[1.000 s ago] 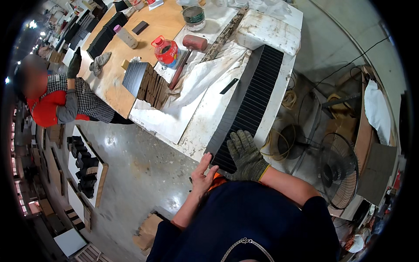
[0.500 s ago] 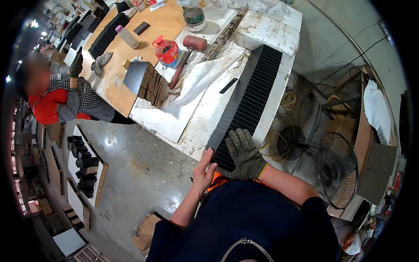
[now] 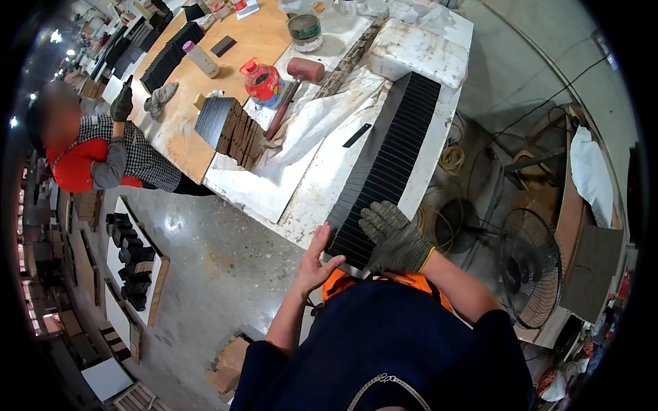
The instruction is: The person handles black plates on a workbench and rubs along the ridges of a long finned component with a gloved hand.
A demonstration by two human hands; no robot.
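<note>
A long row of thin black slabs (image 3: 391,161), packed face to face on edge, runs along the right side of the white worktable. At the near end of the row, my bare left hand (image 3: 317,264) rests against its left side, fingers stretched and thumb apart. Lying flat on the row's near right part is my right hand (image 3: 397,241), in a grey-green knitted glove with its fingers extended. Neither hand grips anything. A small dark strip with a hole (image 3: 357,135) lies on the table left of the row.
A dirty white block (image 3: 419,53) stands beyond the row. A red-headed mallet (image 3: 306,69), red jug (image 3: 261,81) and stack of slabs (image 3: 225,130) lie to the left. A co-worker (image 3: 103,151) stands at the far left. A fan (image 3: 531,267) is at right.
My right hand has slid slightly to the right over the slabs. My left hand has shifted a little left, with its thumb spread wider. The near slabs sit slightly further right.
</note>
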